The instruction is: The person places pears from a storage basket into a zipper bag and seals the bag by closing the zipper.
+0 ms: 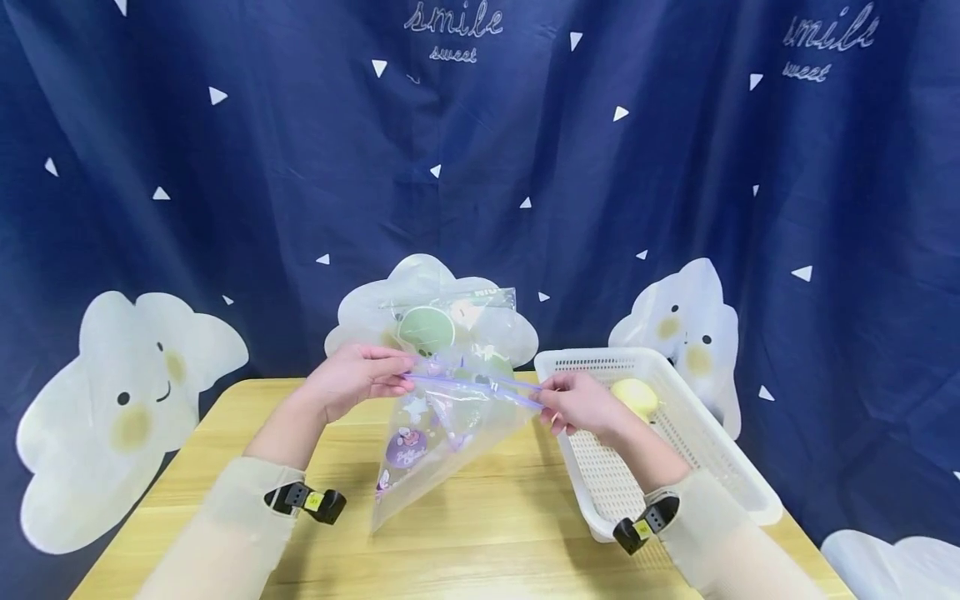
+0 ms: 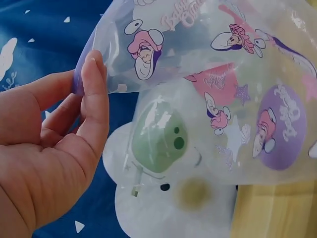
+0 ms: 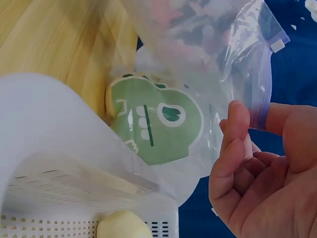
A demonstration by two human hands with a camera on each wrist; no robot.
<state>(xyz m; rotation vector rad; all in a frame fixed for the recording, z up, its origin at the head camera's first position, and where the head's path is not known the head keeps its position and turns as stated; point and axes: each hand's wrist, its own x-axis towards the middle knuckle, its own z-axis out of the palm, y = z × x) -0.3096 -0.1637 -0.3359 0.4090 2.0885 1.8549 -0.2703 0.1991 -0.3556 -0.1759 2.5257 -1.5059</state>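
Observation:
A clear zip bag [image 1: 442, 429] with purple and pink cartoon prints hangs over the table, one lower corner pointing down. My left hand [image 1: 367, 375] pinches the left end of its purple zip edge between thumb and fingers. At the other end, my right hand [image 1: 581, 404] pinches the same edge. A small white slider [image 3: 278, 46] sits on the zip in the right wrist view. Behind this bag is a second clear bag [image 1: 426, 329] with green character prints; its lower part is hidden by the first bag in the head view.
On the right of the wooden table [image 1: 465, 558] stands a white perforated basket [image 1: 723, 467], partly under my right forearm. A pale yellow round item [image 1: 636, 397] lies in it. A dark blue curtain [image 1: 480, 167] with cloud prints hangs behind the table.

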